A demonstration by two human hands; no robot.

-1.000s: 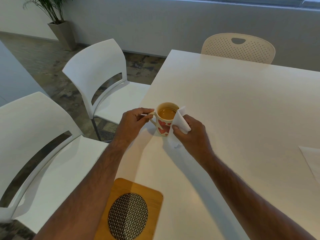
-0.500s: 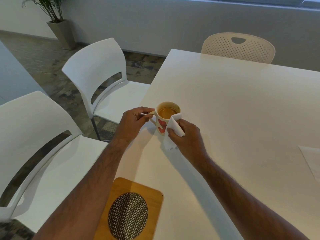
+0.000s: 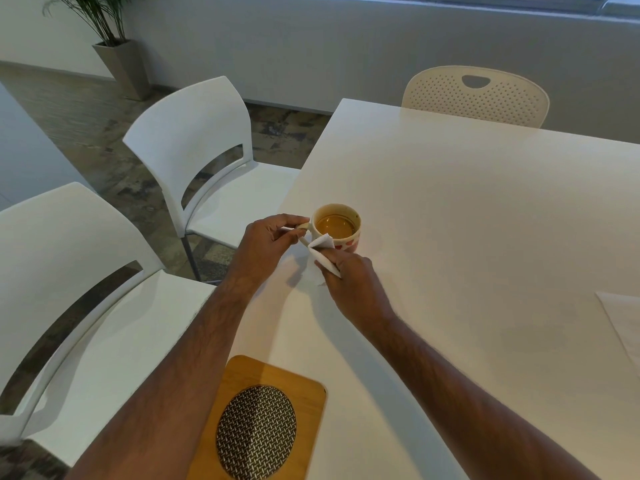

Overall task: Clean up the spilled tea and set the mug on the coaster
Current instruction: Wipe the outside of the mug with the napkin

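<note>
A cream mug [image 3: 341,223] with red hearts stands upright near the white table's left edge, with brown tea inside. My left hand [image 3: 268,245] pinches its handle. My right hand [image 3: 349,282] grips a white napkin [image 3: 323,254] and presses it against the mug's near left side, low by the handle. A wooden coaster [image 3: 263,417] with a round woven insert lies at the table's near edge, well short of the mug.
Two white chairs [image 3: 194,150] stand along the table's left side, and a beige perforated chair [image 3: 476,93] at the far end. Another white napkin [image 3: 623,320] lies at the right edge of view. A potted plant [image 3: 117,53] stands by the far wall.
My right hand has slid the napkin around the mug from its right side towards the near left side by the handle. The left hand and mug have stayed put.
</note>
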